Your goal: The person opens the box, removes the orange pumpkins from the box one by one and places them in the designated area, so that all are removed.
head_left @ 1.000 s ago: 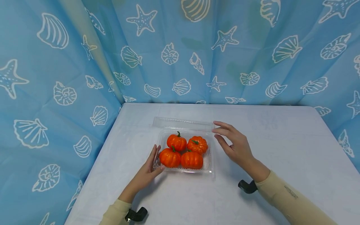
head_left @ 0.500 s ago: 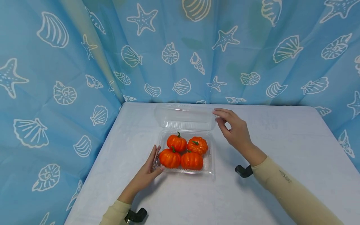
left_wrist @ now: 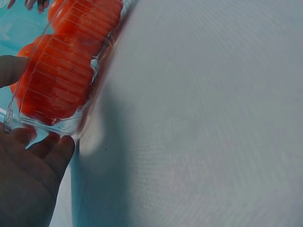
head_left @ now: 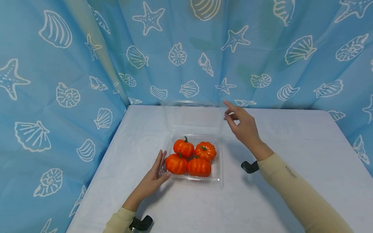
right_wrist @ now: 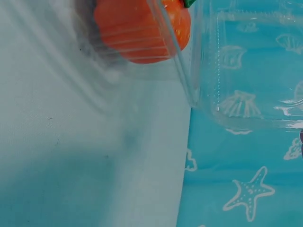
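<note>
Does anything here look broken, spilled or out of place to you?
No, nothing stands out. All four orange pumpkins sit inside the clear box, with no visible cracks. Its lid is up at the back, the right hand at its edge, while the left hand holds the box's side.

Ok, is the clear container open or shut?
Open: its lid stands raised behind the base, with the right hand at the lid's edge, and the orange pumpkins sit uncovered.
</note>
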Motion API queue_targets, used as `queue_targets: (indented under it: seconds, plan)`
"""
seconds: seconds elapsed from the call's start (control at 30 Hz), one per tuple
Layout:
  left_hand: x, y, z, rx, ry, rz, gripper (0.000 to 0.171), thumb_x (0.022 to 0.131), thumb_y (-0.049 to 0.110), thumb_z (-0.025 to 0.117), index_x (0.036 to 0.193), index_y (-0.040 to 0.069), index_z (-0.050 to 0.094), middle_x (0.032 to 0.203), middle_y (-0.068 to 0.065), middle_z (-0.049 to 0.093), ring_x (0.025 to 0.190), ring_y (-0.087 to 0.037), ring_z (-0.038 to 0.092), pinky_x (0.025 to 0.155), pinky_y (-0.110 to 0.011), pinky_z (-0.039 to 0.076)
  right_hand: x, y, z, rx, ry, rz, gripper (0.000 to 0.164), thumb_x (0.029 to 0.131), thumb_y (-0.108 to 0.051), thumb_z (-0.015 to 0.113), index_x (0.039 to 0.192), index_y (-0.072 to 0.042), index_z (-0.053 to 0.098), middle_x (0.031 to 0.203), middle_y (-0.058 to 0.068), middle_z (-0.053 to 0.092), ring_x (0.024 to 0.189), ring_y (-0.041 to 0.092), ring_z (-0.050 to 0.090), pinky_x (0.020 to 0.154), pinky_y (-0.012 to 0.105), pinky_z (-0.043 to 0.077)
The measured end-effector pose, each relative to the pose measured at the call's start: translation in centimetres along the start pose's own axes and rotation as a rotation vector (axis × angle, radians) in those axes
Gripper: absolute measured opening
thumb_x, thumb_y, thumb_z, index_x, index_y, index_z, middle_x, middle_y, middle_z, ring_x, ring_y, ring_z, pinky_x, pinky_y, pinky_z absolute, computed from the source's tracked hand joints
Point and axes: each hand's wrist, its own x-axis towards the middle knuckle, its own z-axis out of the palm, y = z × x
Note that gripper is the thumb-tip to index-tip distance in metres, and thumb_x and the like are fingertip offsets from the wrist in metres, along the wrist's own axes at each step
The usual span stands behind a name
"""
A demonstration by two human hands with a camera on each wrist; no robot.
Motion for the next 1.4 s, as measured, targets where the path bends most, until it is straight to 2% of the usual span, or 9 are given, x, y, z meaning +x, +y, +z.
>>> queue_targets:
  seconds: [0.13,0.37,0.53,0.73,0.97,1.13,1.4]
  plan:
    - [0.0,0.2,0.1,0.025,0.004,-0.004,0.093,0.1,0.021,0.066,0.165,0.013,0.001,0.17,-0.003,0.014,0.155,-0.027,0.014,0.122,-0.051,0.013,0.2,0.7,0.4,0.012,-0.036,0.031,0.068,0.096,-0.004,0.069,0.156,-0.019,0.043,0.103,0.013,0.068,0.082,0.028,0.074,0.077,0.047,0.062]
    - [0.0,0.2,0.1,0.04,0.003,-0.002,0.092,0.1,0.022,0.065,0.165,0.012,0.001,0.17,-0.004,0.014,0.155,-0.029,0.016,0.121,-0.055,0.015,0.3,1.8,1.4,0.056,-0.133,0.16,0.08,0.097,-0.005,0.068,0.163,-0.025,0.028,0.113,0.013,0.064,0.086,0.027,0.074,0.085,0.049,0.06]
    - [-0.1,0.2,0.2,0.032,0.008,-0.012,0.091,0.1,0.022,0.066,0.165,0.012,0.002,0.17,-0.004,0.015,0.155,-0.027,0.017,0.122,-0.052,0.015,0.1,2.4,2.1,0.069,-0.2,0.226,0.087,0.095,-0.005,0.07,0.164,-0.028,0.023,0.123,0.013,0.061,0.088,0.026,0.071,0.088,0.047,0.06]
    - [-0.1,0.3,0.2,0.038,0.017,-0.027,0.09,0.1,0.023,0.066,0.165,0.014,0.004,0.17,-0.004,0.016,0.155,-0.026,0.017,0.122,-0.051,0.014,-0.4,3.0,2.8,0.105,-0.279,0.281,0.086,0.093,-0.002,0.072,0.163,-0.019,0.025,0.143,0.015,0.052,0.089,0.026,0.068,0.091,0.046,0.058]
    - [-0.3,0.4,0.2,0.052,0.012,-0.016,0.091,0.1,0.024,0.066,0.165,0.011,0.004,0.17,-0.004,0.016,0.155,-0.026,0.017,0.122,-0.051,0.014,-0.9,3.8,3.4,0.121,-0.394,0.376,0.092,0.092,-0.006,0.074,0.165,-0.019,0.018,0.16,0.013,0.037,0.092,0.026,0.066,0.093,0.045,0.058]
    - [-0.5,0.3,0.2,0.052,0.018,-0.004,0.091,0.099,0.023,0.067,0.165,0.01,0.005,0.17,-0.004,0.017,0.155,-0.027,0.017,0.121,-0.053,0.014,-1.3,4.2,3.5,0.12,-0.456,0.44,0.081,0.095,-0.012,0.072,0.162,-0.014,0.026,0.159,0.016,0.038,0.097,0.03,0.064,0.091,0.047,0.058]
    - [-0.5,0.2,0.2,0.052,0.039,0.012,0.093,0.098,0.023,0.07,0.165,0.011,0.007,0.169,-0.007,0.02,0.154,-0.032,0.019,0.12,-0.058,0.017,-1.8,5.0,3.9,0.092,-0.54,0.493,0.066,0.101,-0.024,0.064,0.159,-0.012,0.035,0.156,0.017,0.041,0.104,0.031,0.061,0.09,0.047,0.058]
